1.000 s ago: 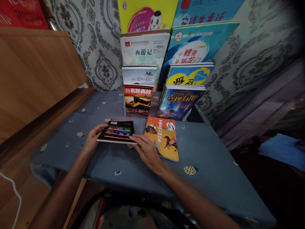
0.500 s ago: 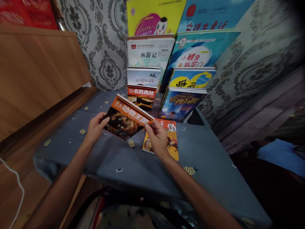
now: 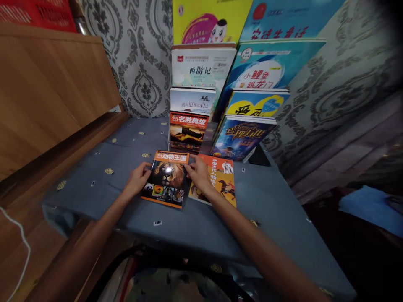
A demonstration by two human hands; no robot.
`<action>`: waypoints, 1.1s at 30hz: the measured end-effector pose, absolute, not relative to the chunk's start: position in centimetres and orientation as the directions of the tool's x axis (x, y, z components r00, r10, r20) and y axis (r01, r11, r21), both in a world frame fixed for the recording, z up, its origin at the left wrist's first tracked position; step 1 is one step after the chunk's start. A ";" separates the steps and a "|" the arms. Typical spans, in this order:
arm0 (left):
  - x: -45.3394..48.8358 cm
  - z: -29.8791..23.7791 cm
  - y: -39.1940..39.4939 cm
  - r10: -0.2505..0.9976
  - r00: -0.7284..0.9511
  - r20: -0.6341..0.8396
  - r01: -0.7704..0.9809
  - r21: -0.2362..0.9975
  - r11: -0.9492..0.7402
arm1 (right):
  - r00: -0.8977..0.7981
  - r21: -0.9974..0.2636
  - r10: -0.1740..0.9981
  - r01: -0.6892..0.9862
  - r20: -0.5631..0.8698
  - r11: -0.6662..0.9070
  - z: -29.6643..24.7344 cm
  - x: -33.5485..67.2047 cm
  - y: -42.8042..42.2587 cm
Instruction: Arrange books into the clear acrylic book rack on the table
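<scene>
A book with a lion on its cover (image 3: 168, 178) lies at or just above the tablecloth, face up and slightly turned. My left hand (image 3: 137, 179) grips its left edge with curled fingers. At the upper right edge my right hand (image 3: 200, 173) holds it, the thumb on the cover and the fingers behind the edge. To the right, partly under my right hand and forearm, rests an orange and yellow book with a horse rider (image 3: 225, 178). Behind both books, a tiered rack carries a red and black book (image 3: 189, 128) and a dark blue book (image 3: 241, 136).
More books stand higher in the rack, among them a white book (image 3: 201, 69) and a teal book (image 3: 267, 63). The blue-grey tablecloth (image 3: 270, 226) covers the table. A wooden cabinet (image 3: 56, 79) stands at left, a patterned wall (image 3: 138, 63) behind.
The lion book has come down from a tilted, raised position to lie nearly flat beside the orange and yellow book. Both hands moved with it, and more of its cover shows.
</scene>
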State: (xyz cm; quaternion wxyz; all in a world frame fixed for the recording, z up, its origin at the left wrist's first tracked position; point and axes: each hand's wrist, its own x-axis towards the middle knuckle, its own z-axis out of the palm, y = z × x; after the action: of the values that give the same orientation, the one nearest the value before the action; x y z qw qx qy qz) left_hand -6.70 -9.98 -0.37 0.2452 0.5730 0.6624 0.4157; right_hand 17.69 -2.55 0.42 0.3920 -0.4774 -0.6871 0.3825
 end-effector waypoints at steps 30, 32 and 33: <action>-3.7 -1.7 -5.5 0.927 0.085 0.365 0.931 0.303 -0.204 | -0.602 -0.249 0.787 0.748 0.133 0.615 1.2 18.3 -1.8; -3.8 -1.6 -5.5 0.926 0.113 0.360 0.933 0.282 -0.224 | -0.602 -0.270 0.784 0.739 0.147 0.618 1.1 18.3 -1.7; -3.9 -1.6 -5.4 0.925 0.132 0.357 0.933 0.270 -0.238 | -0.605 -0.275 0.781 0.733 0.155 0.622 1.0 18.3 -1.7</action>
State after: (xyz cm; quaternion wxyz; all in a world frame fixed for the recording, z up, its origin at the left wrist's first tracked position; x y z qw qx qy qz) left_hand -3.88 -5.41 -1.58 -0.0091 0.7524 0.6172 0.2301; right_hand 18.27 -1.68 1.00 0.1307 -0.4250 -0.8910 0.0920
